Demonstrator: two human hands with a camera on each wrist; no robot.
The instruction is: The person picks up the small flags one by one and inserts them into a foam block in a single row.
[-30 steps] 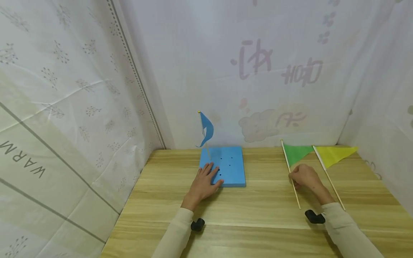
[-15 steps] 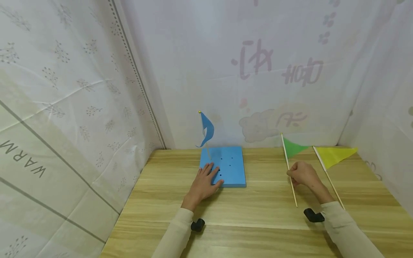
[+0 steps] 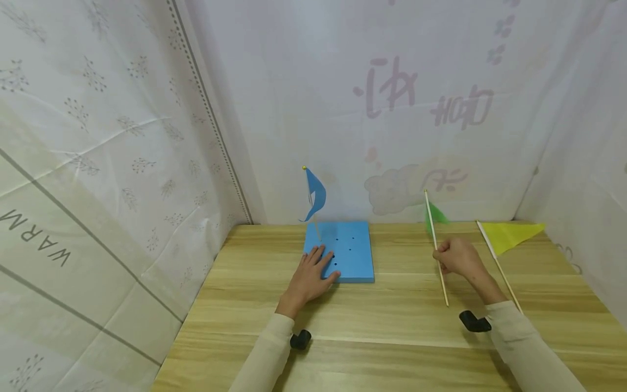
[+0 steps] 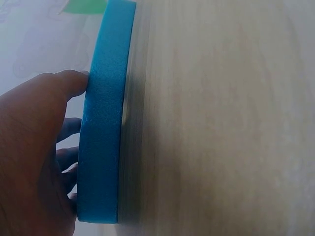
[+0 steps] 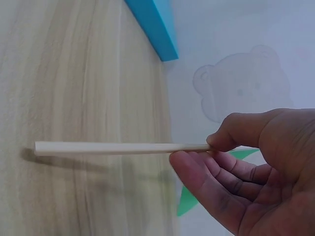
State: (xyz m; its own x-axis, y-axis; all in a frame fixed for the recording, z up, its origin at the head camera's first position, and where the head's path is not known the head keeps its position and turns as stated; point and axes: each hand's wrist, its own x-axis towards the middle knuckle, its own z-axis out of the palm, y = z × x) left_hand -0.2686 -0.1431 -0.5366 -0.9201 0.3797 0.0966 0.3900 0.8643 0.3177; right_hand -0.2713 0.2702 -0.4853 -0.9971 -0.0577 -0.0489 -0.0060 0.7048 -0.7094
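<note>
- The step in hand is judged to be the carrying of the green flag [image 3: 435,215] toward the blue foam block [image 3: 343,250]: its stick is lifted off the counter [image 3: 392,321] and tilted, with the lower end hanging free to the right of the block.
- The right hand [image 3: 458,256] is closed on the stick in a pinch between thumb and fingertips [image 5: 189,164], about midway along its length; this is plainest in the right wrist view.
- The left hand [image 3: 311,275] is laid flat on the near left corner of the foam block with its fingers straight, and the thumb is pressed to the block's side; nothing is clasped by it.
- The next move would seem to call for the stick's lower end to be brought over one of the dark holes in the block's top and set upright, while the block is held steady.
- The green flag is seen as a thin pale wooden stick with a small green pennant at its upper end, partly folded and hard to read.
- A blue flag [image 3: 315,196] is stood upright at the block's far left corner.
- A yellow flag [image 3: 509,235] is lying on the counter, well to the right of the block.
</note>
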